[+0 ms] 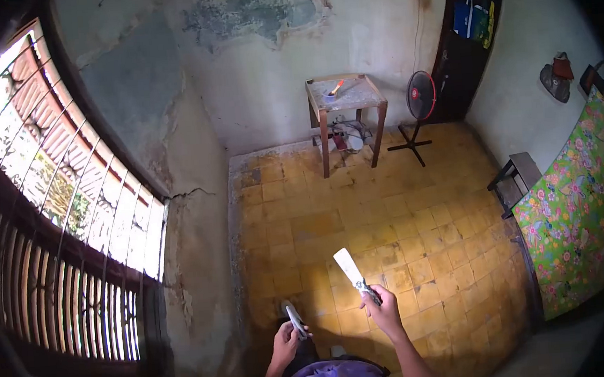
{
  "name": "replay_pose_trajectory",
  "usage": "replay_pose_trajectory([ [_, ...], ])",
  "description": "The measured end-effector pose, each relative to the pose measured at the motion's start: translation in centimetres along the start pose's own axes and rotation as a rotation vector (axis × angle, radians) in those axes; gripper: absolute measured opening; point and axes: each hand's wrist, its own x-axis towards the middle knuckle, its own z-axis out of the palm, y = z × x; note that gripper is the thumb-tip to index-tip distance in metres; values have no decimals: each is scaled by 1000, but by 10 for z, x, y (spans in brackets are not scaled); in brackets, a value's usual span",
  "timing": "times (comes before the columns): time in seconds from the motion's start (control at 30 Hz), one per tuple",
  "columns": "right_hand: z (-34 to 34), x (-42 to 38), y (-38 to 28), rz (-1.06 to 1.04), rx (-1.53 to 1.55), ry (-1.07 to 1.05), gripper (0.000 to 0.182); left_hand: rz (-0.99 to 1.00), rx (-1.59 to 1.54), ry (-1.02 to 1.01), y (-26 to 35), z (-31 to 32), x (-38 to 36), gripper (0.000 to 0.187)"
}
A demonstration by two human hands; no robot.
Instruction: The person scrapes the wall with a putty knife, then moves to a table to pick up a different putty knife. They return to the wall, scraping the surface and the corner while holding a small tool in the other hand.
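Note:
My right hand (383, 310) is closed round the dark handle of a scraper (350, 268), whose pale flat blade points up and to the left. Lower down and to the left, my left hand (285, 343) grips a thin, grey-white flat tool (295, 320), seen nearly edge-on. The two hands are apart, both in front of my purple shirt and above the yellow tiled floor (360, 219).
A small wooden table (359, 99) bearing a brush (338, 87) stands by the far wall, beside a standing fan (419, 96). A barred window (70, 183) is at left. Right are a stool (523, 171) and a green floral cloth (573, 211).

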Motion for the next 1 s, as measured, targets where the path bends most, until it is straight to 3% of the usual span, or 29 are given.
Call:
replay_pose_trajectory([
  [0.17, 49, 76, 28, -43, 97, -100, 16, -3, 102, -93, 32, -31, 111, 20],
  [0.3, 92, 122, 3, 54, 157, -35, 14, -90, 91, -260, 96, -32, 184, 20],
  [0.4, 109, 157, -8, 127, 236, -18, 14, -42, 255, -367, 136, -33, 238, 21],
  [0.43, 110, 171, -10, 192, 161, 21, 20, -57, 253, -388, 145, -34, 259, 21],
  [0.53, 109, 204, -19, -35, -184, 171, 26, -69, 249, -444, 175, -33, 316, 20],
  [0.63, 90, 241, -23, 133, -33, 174, 30, -46, 169, -503, 195, -23, 366, 21],
  [0.73, 63, 298, -20, 158, 22, 199, 22, 72, 177, -406, 191, 1, 419, 25],
  [0.87, 24, 383, -25, 170, -17, 225, 20, -1, 393, -317, 201, 41, 480, 26],
  [0.93, 3, 438, -27, 43, -92, 194, 21, -22, 400, -319, 212, 63, 511, 26],
  [0.97, -6, 459, -31, -16, -133, 173, 22, 108, 602, -299, 221, 68, 522, 20],
  [1.0, -13, 481, -43, 29, -31, 168, 24, 113, 587, -229, 236, 76, 534, 19],
])
